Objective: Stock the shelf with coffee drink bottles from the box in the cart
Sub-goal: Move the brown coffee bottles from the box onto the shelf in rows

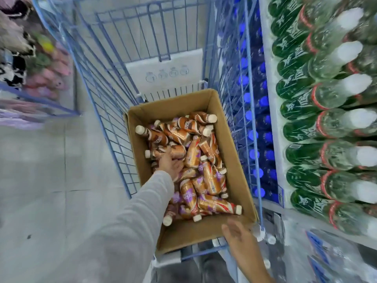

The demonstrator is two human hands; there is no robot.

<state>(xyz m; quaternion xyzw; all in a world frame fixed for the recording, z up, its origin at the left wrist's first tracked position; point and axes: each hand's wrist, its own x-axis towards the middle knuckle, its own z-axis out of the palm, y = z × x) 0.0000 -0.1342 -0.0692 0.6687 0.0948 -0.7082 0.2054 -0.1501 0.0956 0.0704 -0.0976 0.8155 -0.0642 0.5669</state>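
An open cardboard box (204, 231) sits in the blue wire cart (114, 111). It holds several coffee drink bottles (206, 174) with orange, brown and purple labels and cream caps, lying loose in a heap. My left hand (170, 163), in a grey sleeve, reaches into the box, palm down. Its fingers rest on a bottle (173, 151) near the left wall, not closed around it. My right hand (237, 231) hovers empty over the box's near right corner, fingers extended.
Right of the cart stands a shelf with rows of green bottles (318, 127) and, lower, blue-capped bottles (257, 135). Packs of clear bottles (330, 258) lie at the bottom right. A flat white carton (165, 72) stands in the cart beyond the box. Grey tiled floor (51, 180) lies to the left.
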